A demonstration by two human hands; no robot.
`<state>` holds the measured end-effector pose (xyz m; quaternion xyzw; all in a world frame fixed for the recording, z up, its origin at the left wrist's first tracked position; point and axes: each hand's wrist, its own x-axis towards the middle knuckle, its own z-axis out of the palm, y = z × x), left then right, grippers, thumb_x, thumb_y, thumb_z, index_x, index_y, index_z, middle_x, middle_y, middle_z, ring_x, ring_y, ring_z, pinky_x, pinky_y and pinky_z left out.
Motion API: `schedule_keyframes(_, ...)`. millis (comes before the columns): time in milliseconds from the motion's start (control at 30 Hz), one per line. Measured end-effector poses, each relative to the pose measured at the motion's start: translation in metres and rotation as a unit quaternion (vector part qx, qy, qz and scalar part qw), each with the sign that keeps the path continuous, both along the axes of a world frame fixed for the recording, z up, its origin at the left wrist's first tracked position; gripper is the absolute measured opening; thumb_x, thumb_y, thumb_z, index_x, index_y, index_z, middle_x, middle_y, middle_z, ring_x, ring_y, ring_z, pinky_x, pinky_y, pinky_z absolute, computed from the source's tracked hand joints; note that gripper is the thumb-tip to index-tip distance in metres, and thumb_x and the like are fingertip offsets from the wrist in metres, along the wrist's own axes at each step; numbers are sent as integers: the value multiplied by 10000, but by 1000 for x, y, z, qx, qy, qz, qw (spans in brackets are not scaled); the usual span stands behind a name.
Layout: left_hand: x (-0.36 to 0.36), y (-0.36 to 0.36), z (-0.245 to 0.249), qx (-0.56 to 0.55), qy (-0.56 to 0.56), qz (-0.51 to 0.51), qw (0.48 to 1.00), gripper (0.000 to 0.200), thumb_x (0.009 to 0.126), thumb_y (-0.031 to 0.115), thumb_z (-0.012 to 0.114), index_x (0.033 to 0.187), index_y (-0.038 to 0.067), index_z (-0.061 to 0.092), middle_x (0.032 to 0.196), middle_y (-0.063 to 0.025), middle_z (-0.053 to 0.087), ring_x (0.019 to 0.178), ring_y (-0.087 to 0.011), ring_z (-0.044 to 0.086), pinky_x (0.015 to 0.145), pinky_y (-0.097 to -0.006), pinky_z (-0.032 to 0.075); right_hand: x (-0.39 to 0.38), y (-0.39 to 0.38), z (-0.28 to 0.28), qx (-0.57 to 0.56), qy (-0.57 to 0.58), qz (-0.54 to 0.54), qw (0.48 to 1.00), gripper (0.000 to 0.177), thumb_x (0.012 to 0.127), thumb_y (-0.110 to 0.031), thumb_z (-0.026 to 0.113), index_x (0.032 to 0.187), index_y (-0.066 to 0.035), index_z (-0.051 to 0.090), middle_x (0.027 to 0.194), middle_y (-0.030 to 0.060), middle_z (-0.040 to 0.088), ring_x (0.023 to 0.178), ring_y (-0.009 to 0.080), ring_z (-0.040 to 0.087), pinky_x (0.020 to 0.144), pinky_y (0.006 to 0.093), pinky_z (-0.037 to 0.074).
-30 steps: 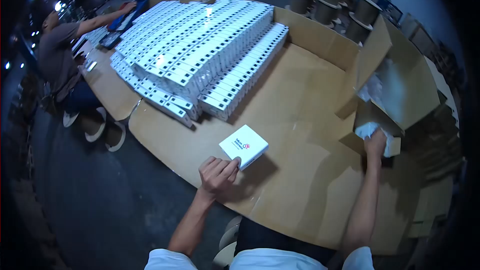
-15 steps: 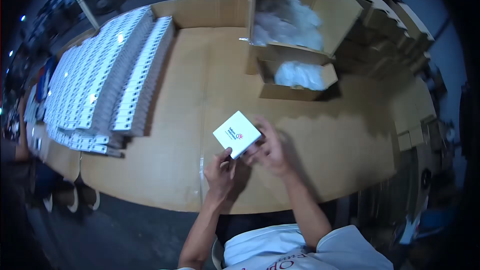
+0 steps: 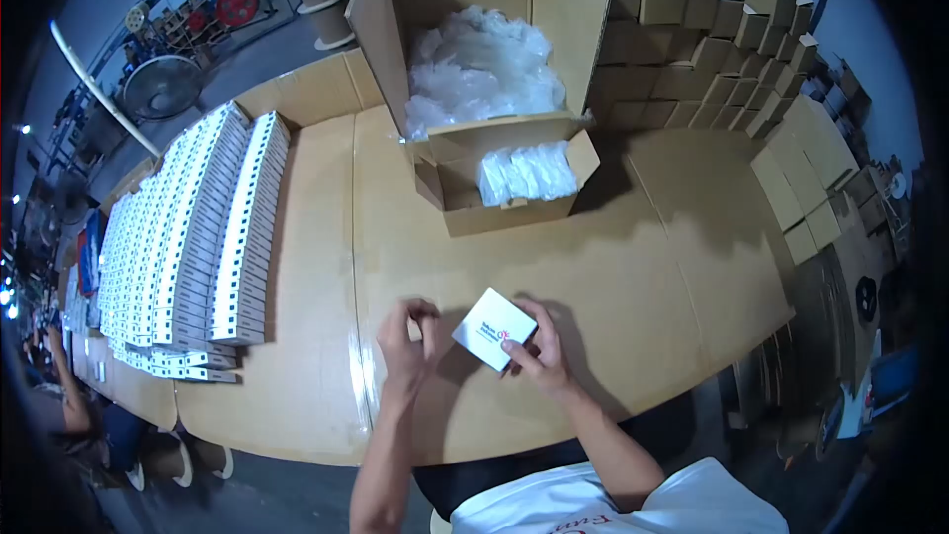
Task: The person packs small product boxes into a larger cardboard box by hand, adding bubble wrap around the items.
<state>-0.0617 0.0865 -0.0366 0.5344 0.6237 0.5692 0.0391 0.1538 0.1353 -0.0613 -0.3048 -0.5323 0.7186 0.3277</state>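
Note:
My right hand (image 3: 544, 351) is closed around a small flat white box (image 3: 486, 328), the thumb pressed on its printed top face. Dark lettering and a reddish emblem show there; the words are too small to read. Just left of the box, my left hand (image 3: 405, 341) hovers apart from it, its fingers loosely bent and slightly blurred, with nothing visible in them. Both hands are above the cardboard-covered table (image 3: 316, 336), near its front edge.
Long stacked rows of white boxes (image 3: 188, 237) stand at the left. Ahead is a small open carton (image 3: 504, 221) holding clear plastic-wrapped packs (image 3: 529, 173). Behind it a larger carton (image 3: 381, 49) contains loose clear plastic. Brown cartons (image 3: 682, 49) are piled at the back right. A person (image 3: 69, 396) is at far left.
My left hand has let go of the white box and moved left of it. The box now rests in my right hand, thumb on top. The camera view has tilted up and shifted right.

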Motion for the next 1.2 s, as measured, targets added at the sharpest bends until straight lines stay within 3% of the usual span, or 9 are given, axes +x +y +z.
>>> schedule_keyframes(200, -44, 164, 118, 32, 211, -26, 977, 204, 836, -51, 645, 1023, 29, 630, 961, -147, 677, 879, -272, 666, 778, -379, 527, 2, 8, 10, -107, 144, -79, 981, 603, 944, -55, 643, 1455, -73, 323, 1088, 93, 618, 862, 179, 670, 543, 332, 585)
schedule_keyframes(367, -86, 283, 116, -27, 347, -50, 936, 355, 813, 11, 706, 1156, 48, 624, 1102, -203, 661, 1045, -372, 632, 904, -461, 511, 16, 43, 40, 149, 2, -209, 966, 573, 950, -81, 649, 1437, -25, 352, 1112, 106, 578, 963, 148, 589, 790, 309, 517)
schedule_keyframes(400, -95, 302, 104, -16, 364, -36, 930, 385, 807, 21, 716, 1179, 51, 620, 1115, -211, 658, 1071, -388, 622, 923, -472, 505, 17, 45, 54, 84, 19, -227, 970, 528, 962, -95, 632, 1420, -14, 382, 1118, 110, 567, 994, 150, 566, 888, 320, 470)
schedule_keyframes(600, -111, 347, 112, -221, 415, 58, 881, 375, 857, 119, 689, 1225, 72, 635, 1105, -234, 665, 1053, -407, 641, 907, -485, 535, 39, 69, 71, 215, -73, -240, 944, 239, 1015, -150, 541, 1205, -25, 615, 1044, 83, 636, 927, 168, 577, 836, 298, 463)
schedule_keyframes(700, -105, 352, 117, -161, 273, 62, 946, 148, 927, 124, 602, 1000, 39, 699, 1057, -187, 710, 990, -380, 691, 844, -471, 561, 40, 65, 82, 177, -82, -221, 956, 209, 1021, -157, 520, 1058, -42, 691, 1020, 74, 669, 909, 152, 582, 825, 288, 456)
schedule_keyframes(900, -75, 299, 165, -89, -12, 1, 996, 257, 971, 252, 642, 1087, 23, 629, 932, -128, 692, 863, -243, 677, 788, -369, 528, 29, 65, 103, 218, -98, -185, 953, 177, 985, -103, 551, 1017, -38, 712, 998, 67, 689, 913, 136, 589, 796, 269, 445)
schedule_keyframes(933, -77, 290, 163, -48, -26, -52, 997, 282, 1012, 262, 600, 1148, 15, 611, 882, -64, 651, 800, -143, 592, 761, -307, 494, 27, 66, 105, 242, -96, -195, 946, 183, 973, -68, 547, 1001, -38, 725, 970, 70, 692, 886, 143, 580, 772, 268, 443)
schedule_keyframes(1067, -43, 207, 149, 18, -215, -165, 962, 244, 1037, 169, 563, 1211, 4, 609, 933, 4, 639, 789, -53, 547, 675, -228, 444, 21, 61, 113, 278, -104, -205, 933, 210, 906, -5, 572, 1037, -58, 727, 1009, 135, 680, 939, 268, 595, 763, 347, 494)
schedule_keyframes(1200, 10, 117, 114, -2, -449, -188, 874, 264, 1045, 126, 538, 1262, -17, 586, 1035, -16, 654, 839, -45, 586, 709, -201, 479, 15, 54, 117, 341, -122, -197, 911, 291, 887, -86, 658, 1176, -60, 677, 1099, 149, 660, 965, 265, 588, 737, 333, 529)
